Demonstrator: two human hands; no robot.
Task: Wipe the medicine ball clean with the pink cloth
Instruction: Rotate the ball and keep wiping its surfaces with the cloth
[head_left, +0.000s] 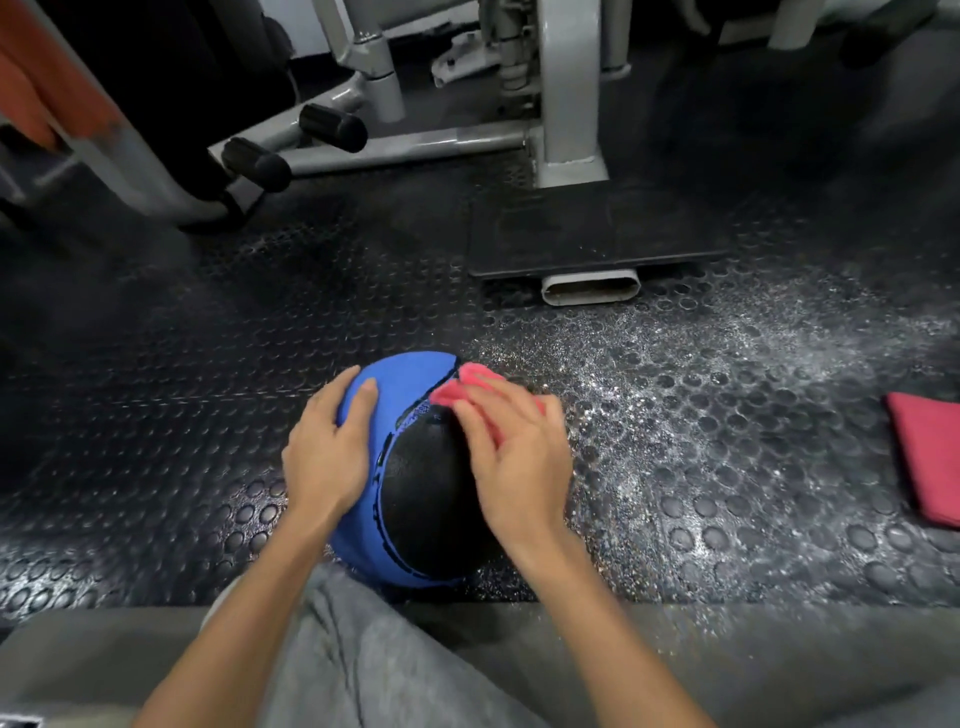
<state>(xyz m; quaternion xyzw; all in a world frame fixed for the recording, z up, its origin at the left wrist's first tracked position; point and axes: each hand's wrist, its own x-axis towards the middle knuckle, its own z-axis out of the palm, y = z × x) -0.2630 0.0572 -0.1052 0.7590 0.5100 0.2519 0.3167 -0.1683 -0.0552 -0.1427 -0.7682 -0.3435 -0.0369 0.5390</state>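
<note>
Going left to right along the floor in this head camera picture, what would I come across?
First the left hand → medicine ball → right hand, pressing the pink cloth on the ball → folded red cloth at the far right.

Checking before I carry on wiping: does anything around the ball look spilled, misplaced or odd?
Yes. The rubber floor right of the medicine ball is covered in whitish speckles, like spilled spray or powder; left of it the floor is dark. A folded red cloth lies at the right edge.
</note>
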